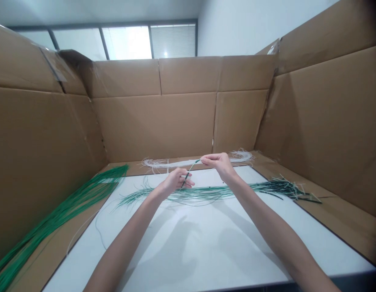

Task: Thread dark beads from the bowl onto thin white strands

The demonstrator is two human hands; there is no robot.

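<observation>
1. Forearms (121,251) reach into my view from 7 o'clock and 5 o'clock, passing above a white tabletop (206,259).
2. Left hand (175,181) is closed, its fingers curled around a thin green wire (189,171). Right hand (218,164) grips the wire's upper end in a pinch, so the two hands sit close together with the wire spanning the short gap between them, just above the middle of my frame.
3. That wire is green with dark bands along it. I can't make out any printing on it at this size.
4. A loose bundle of green and white strands (206,192) lies across the tabletop just below the hands, ending in dark tips (282,187) toward 3 o'clock.
5. Fine white wires (166,163) lie in a long bunch behind the hands at 12 o'clock, on a cardboard ledge (188,167).
6. A long bundle of green wires (60,215) lies on cardboard at 8 o'clock, with a thin white wire (84,231) beside it.
7. Cardboard walls (154,125) rise around the work, and a window with blinds (172,40) shows beyond them at 12 o'clock.
</observation>
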